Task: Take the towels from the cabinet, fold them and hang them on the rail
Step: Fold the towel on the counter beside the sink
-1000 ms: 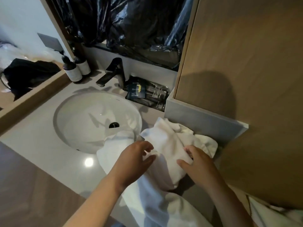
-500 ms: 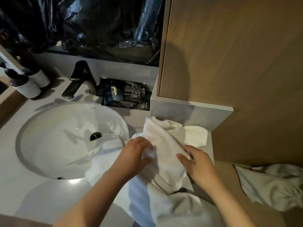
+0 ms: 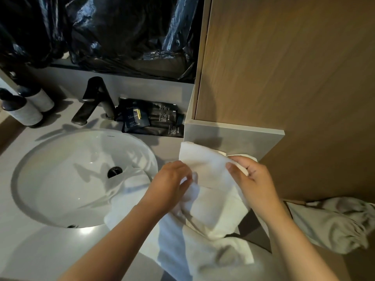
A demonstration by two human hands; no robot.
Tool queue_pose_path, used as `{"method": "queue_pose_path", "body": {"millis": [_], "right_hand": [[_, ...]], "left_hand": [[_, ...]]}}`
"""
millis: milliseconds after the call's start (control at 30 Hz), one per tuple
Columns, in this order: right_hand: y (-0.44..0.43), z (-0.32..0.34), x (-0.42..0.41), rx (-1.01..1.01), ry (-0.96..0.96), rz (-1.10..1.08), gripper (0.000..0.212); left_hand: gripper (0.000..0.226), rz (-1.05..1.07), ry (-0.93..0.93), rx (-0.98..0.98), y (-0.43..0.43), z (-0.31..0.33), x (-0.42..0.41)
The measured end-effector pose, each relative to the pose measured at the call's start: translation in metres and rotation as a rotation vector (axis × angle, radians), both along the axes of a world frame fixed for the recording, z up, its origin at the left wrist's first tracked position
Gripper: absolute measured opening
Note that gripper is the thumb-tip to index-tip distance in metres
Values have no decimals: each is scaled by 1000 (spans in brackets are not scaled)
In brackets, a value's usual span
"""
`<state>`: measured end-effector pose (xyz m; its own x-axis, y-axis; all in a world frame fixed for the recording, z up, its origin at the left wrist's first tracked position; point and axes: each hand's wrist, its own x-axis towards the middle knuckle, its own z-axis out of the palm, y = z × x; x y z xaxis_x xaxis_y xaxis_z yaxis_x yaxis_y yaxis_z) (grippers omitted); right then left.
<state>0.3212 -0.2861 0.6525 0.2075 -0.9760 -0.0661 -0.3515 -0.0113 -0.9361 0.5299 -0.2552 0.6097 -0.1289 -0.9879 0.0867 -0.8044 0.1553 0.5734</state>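
Observation:
A white towel (image 3: 205, 165) lies bunched on the grey counter (image 3: 40, 254) to the right of the sink, one end trailing into the basin and another hanging over the counter's front edge. My left hand (image 3: 172, 179) pinches a fold at the towel's left side. My right hand (image 3: 253, 177) grips the towel's right edge, thumb on top. A second, greyish-white towel (image 3: 332, 224) lies crumpled at the lower right, below the wooden cabinet (image 3: 294, 78). No rail is in view.
The white basin (image 3: 67, 175) with a dark drain fills the left. Behind it stand a black faucet (image 3: 97, 100), two pump bottles (image 3: 24, 110) and black toiletry packets (image 3: 150, 120). Black plastic sheeting (image 3: 121, 33) covers the wall above. A grey ledge (image 3: 233, 136) juts under the cabinet.
The view has swung right and down. Both hands have spread apart on the towel, pulling a flat section taut between them; the right hand shifted toward the ledge.

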Motion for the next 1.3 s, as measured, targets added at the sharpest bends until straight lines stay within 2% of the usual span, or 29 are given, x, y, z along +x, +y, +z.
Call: {"method": "queue_pose_path", "body": {"millis": [100,267,500,567,667,767,867,900,967,1033,1167,1233,1300], "right_hand": [[-4,-1,-5,6,56,-23,15],[-5,-2,-8,23,111,-53,17],[-6,-7,-3,10,91,-91,11],[-4,-13,4,26,49,-124,10],[-1,-12,3,34,73,-127,16],[4,-9,-5,49,126,-41,42],[15,-5,-5,-44,321,84,66],[19,-6,-2,-117,398,117,64],[24,-7,2,-264,522,132,48],[20,-6,-1,-337,561,59,31],[5,13,-22,-258,254,-166,22],[0,27,-29,-226,72,-194,22],[-4,40,-36,-231,-24,-231,21]], "left_hand": [[5,5,4,-1,-3,3,-1],[37,-34,-32,49,-5,5,-3],[49,-72,-48,17,-16,7,-11],[40,-61,-30,24,-16,7,-8],[10,-82,-8,-29,-15,5,-6],[6,-7,57,-24,-10,7,-1],[8,7,31,-74,-7,15,1],[8,6,28,-89,-7,20,1],[8,-3,59,-122,-7,32,1],[8,-28,89,-127,-8,46,5],[23,-55,135,-6,-9,68,20],[26,-31,108,26,-9,71,28],[25,24,57,11,-9,71,37]]}}
